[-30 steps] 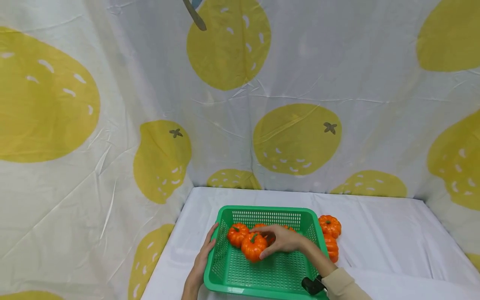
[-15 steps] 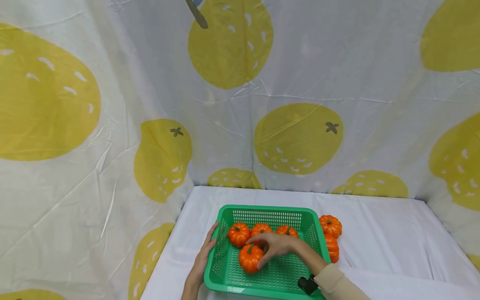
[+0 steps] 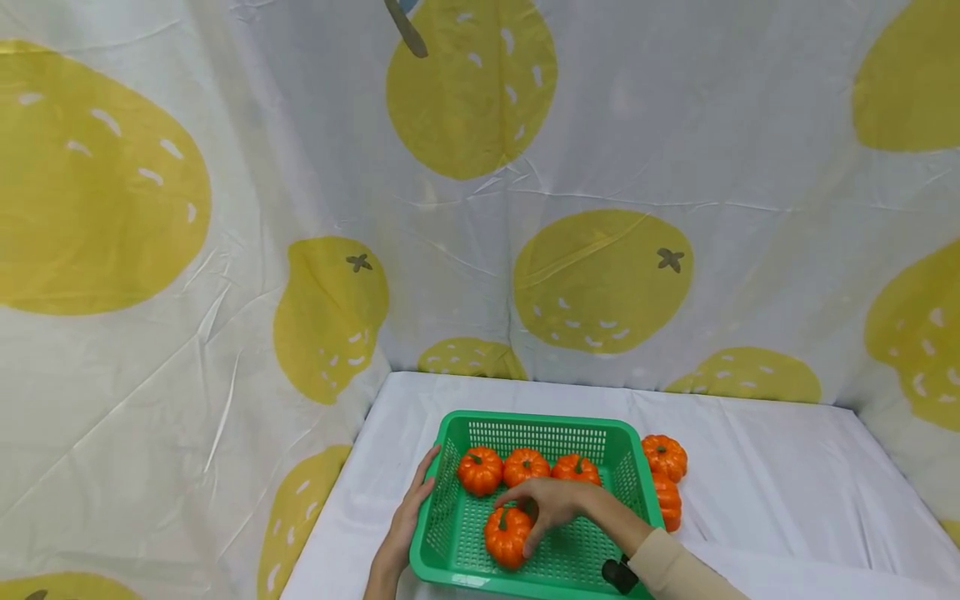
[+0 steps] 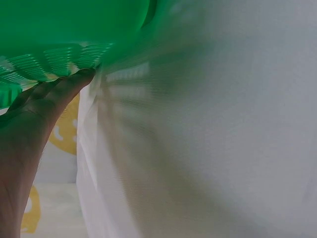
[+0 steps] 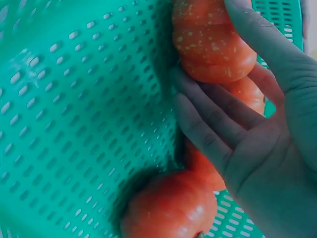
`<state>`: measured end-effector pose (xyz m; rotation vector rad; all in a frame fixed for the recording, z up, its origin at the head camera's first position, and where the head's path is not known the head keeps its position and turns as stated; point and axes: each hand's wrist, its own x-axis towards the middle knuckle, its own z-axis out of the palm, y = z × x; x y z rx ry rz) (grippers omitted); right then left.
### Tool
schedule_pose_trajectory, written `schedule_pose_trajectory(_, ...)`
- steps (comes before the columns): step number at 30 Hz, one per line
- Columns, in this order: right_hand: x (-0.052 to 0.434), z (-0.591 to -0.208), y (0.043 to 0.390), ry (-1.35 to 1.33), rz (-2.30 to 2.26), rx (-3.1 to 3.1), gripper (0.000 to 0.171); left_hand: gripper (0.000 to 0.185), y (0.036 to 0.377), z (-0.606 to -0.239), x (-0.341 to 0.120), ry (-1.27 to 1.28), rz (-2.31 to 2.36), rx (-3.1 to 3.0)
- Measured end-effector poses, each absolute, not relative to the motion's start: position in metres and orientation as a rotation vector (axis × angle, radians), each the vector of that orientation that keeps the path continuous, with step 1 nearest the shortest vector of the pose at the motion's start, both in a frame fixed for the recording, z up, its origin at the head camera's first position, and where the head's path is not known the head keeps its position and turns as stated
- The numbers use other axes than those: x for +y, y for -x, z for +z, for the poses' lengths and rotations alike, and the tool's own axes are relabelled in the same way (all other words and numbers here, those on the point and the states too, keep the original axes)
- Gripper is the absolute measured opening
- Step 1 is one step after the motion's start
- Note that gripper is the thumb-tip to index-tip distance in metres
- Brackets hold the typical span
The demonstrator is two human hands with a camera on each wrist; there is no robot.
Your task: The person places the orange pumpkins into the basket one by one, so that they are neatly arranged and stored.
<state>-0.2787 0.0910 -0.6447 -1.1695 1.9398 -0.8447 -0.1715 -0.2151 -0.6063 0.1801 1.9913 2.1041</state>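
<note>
Four small orange pumpkins sit inside the green basket (image 3: 603,433). The front pumpkin (image 3: 507,537) lies alone on the perforated floor near the front wall, with the right hand (image 3: 551,502) on it, fingers draped over its top and right side in a light grasp. Behind it, three pumpkins (image 3: 527,467) stand in a row along the back wall. The left hand (image 3: 405,523) lies flat against the basket's outer left wall, fingers extended, gripping nothing. Two more pumpkins (image 3: 663,457) rest on the white cloth (image 3: 787,492), touching the basket's right wall. Risk: the rounded, glossy body will likely roll on the floor if released off-centre. Risk: the light basket may slide on the cloth if the bracing hand lifts.
</note>
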Motion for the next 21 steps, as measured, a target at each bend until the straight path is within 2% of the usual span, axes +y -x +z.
schedule_pose_trajectory(4,0.093,-0.639,0.275,1.197,-0.795,2.015,0.083,0.055,0.172,-0.606,-0.215,-0.196,2.105,1.973)
schedule_pose_trajectory(12,0.082,-0.557,0.226,1.107,-0.710,2.221,0.081,0.055,0.172,-0.606,-0.215,-0.193,2.097,1.993)
schedule_pose_trajectory(17,0.082,-0.546,0.218,1.096,-0.674,2.244,0.086,0.055,0.172,-0.606,-0.214,-0.199,2.092,1.992)
schedule_pose_trajectory(21,0.083,-0.544,0.220,1.114,-0.697,2.227,0.079,0.055,0.172,-0.606,-0.215,-0.186,2.091,2.008)
